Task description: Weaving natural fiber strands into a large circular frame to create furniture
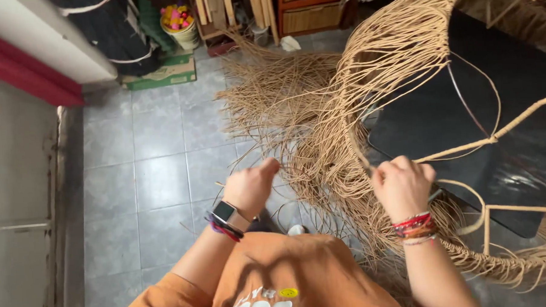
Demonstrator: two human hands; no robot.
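Note:
A large frame wound with tan rattan strands [396, 40] arches over a black seat panel [465, 104] at the right. Many loose strand ends [283, 105] fan out over the tiled floor. My left hand [251, 186], with a watch and cords on the wrist, is closed around thin strands pulled to the left. My right hand [402, 184], wearing several bracelets, is closed on strands at the woven rim [347, 187] of the frame. A wrapped bar [502, 127] runs from my right hand up to the right.
Grey floor tiles [158, 145] lie to the left. A green box [161, 75], a dark bag [111, 26] and a tub of coloured items [179, 20] stand at the back left. Wooden drawers [310, 10] and slats stand at the back.

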